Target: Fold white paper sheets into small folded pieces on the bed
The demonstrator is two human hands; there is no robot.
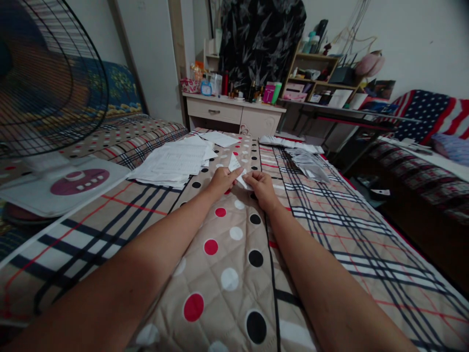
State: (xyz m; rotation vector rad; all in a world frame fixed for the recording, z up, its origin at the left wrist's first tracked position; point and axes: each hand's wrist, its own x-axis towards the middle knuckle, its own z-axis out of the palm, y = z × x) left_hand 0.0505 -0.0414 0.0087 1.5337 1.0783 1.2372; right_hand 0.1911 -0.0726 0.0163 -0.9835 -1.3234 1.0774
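A small piece of folded white paper (235,163) is held between my two hands above the quilted bedspread (234,274). My left hand (223,180) pinches its left side, thumb on top. My right hand (261,186) grips its lower right end with thumb and fingers together. The paper tapers to a point at its far end; its lower part is partly covered by my fingers. Left of my hands lies a stack of printed white sheets (172,159), with a loose sheet (221,139) beyond it. To the right sits a pile of folded paper strips (306,164).
A fan (47,73) on a white base (117,171) stands close on the left. Beyond the bed are a white dresser (216,111) crowded with bottles and a shelf desk (318,80). The bed's right edge drops to a dark floor (410,215).
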